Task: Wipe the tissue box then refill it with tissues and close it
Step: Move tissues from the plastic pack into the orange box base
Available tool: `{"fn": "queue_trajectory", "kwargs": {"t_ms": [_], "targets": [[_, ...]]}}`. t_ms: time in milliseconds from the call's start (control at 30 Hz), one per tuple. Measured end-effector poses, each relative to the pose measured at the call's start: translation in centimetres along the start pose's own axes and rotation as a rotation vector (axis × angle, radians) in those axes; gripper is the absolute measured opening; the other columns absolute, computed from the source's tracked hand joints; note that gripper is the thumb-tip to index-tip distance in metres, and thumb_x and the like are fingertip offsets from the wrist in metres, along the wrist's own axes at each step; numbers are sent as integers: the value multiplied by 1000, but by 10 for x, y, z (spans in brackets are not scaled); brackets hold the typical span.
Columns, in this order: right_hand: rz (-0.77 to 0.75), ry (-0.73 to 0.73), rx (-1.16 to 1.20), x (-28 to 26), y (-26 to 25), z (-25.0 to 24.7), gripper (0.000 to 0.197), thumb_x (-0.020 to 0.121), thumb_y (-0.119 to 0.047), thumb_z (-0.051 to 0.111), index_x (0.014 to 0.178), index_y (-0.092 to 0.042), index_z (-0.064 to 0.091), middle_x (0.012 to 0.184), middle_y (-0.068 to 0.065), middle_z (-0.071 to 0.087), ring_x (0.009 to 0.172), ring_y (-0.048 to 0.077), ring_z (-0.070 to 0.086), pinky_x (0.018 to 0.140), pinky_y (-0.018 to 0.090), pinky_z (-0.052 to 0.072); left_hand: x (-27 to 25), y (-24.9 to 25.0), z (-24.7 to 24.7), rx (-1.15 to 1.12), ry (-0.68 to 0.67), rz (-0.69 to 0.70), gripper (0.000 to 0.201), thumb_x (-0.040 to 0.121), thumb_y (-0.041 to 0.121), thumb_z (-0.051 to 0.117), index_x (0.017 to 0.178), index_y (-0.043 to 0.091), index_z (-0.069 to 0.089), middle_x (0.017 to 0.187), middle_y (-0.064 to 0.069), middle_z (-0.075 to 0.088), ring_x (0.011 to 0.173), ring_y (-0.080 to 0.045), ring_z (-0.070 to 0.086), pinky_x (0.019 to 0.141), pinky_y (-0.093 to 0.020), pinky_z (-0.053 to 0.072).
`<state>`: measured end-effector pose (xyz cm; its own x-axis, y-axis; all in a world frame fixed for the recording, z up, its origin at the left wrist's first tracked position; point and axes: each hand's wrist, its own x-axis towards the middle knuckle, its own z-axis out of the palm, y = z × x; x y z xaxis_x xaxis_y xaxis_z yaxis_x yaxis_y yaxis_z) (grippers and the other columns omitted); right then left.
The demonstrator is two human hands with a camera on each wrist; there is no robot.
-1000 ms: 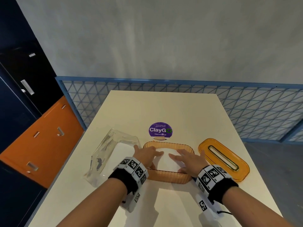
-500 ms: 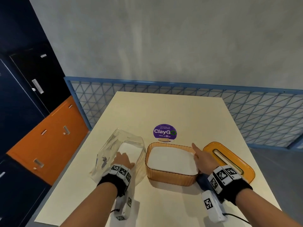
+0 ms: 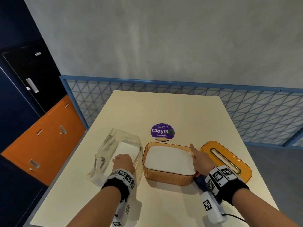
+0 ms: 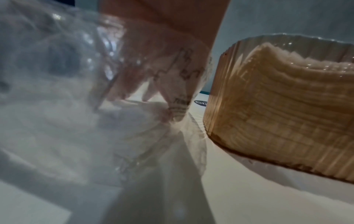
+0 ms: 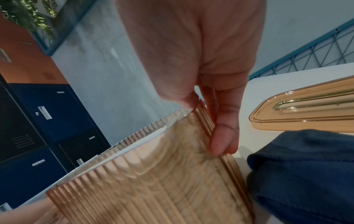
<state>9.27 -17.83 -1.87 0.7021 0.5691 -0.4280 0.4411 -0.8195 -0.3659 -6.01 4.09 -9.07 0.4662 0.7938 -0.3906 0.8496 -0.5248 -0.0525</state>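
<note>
The amber ribbed tissue box [image 3: 168, 179] stands mid-table, filled with a white tissue stack [image 3: 168, 158]. Its amber slotted lid [image 3: 227, 159] lies flat to the right. My right hand [image 3: 194, 157] holds the box's right wall. In the right wrist view the thumb [image 5: 182, 95] lies over the rim and a finger [image 5: 224, 136] presses the outside. My left hand [image 3: 123, 161] is inside the clear plastic bag [image 3: 111, 145] on the left. Its fingertips [image 4: 147, 97] reach the leftover white tissues [image 4: 134, 115], blurred through the plastic.
A dark blue cloth [image 5: 306, 174] lies on the table under my right wrist, between box and lid. A purple round sticker [image 3: 162, 131] sits behind the box. The table's left edge [image 3: 68, 163] runs just beyond the bag, with orange and navy lockers [image 3: 42, 136] past it.
A second ago both hands lay on the tissues in the box. The left hand has moved into the plastic bag and the right to the box's right wall.
</note>
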Motion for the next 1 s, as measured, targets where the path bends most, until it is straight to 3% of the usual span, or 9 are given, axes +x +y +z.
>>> {"fn": "queue_trajectory", "kwargs": {"t_ms": [167,367,500,567,667,800,867,933,1000], "targets": [[5,-9,-7,2,1,0,66,97,-7,36,150,-18,-1,109,18,64,86,22,57,82,31,52,-1,-3,1,70,70,38,46,94,16,46,137,5,31,144,-21,33,128,-31,44,104,-36,40],[-13,-57,-11,4,4,-5,60,99,-13,32,150,-20,1,119,17,61,99,27,61,77,29,50,-5,-21,-21,-108,133,75,26,95,8,41,119,8,48,125,-11,55,113,-25,58,91,-33,48],[-88,56,0,3,4,-24,49,101,-26,33,148,-20,20,141,13,45,127,26,45,104,32,36,-23,-32,-58,-376,308,73,20,92,7,41,104,3,57,106,-16,65,96,-32,63,77,-36,49],[-165,187,161,-1,-9,-35,42,99,-28,38,140,-16,40,133,10,53,117,24,53,99,32,40,-42,-28,-75,-427,465,129,16,91,9,43,101,4,55,97,-14,66,81,-30,59,65,-34,46],[-222,53,531,-13,-47,-52,41,98,-38,36,125,-13,55,112,8,65,87,21,63,74,30,50,-72,-11,-95,-521,655,257,16,91,10,46,103,10,56,94,-9,64,73,-23,51,59,-30,40],[-212,-212,930,-34,-86,-73,57,91,-58,34,113,-12,60,100,11,71,84,29,69,68,34,56,-94,15,-92,-614,774,558,38,86,8,51,121,21,59,112,0,66,89,-24,66,62,-31,54],[-231,-239,959,-37,-92,-78,50,90,-50,48,111,-7,62,103,16,70,87,30,68,71,37,58,-95,24,-83,-535,735,751,45,78,13,47,120,23,58,117,-2,66,94,-21,68,62,-25,55],[-251,-127,846,-35,-92,-80,35,90,-27,58,114,-2,59,111,20,66,92,29,65,77,37,54,-88,30,-69,-463,666,900,49,79,22,48,129,23,51,131,-9,58,114,-23,61,83,-29,56],[-276,31,627,-29,-87,-82,29,88,-11,57,115,0,58,112,20,64,97,32,61,79,36,47,-89,30,-61,-643,531,926,56,84,43,50,138,33,40,150,-2,34,138,-14,32,107,-22,37]]}}
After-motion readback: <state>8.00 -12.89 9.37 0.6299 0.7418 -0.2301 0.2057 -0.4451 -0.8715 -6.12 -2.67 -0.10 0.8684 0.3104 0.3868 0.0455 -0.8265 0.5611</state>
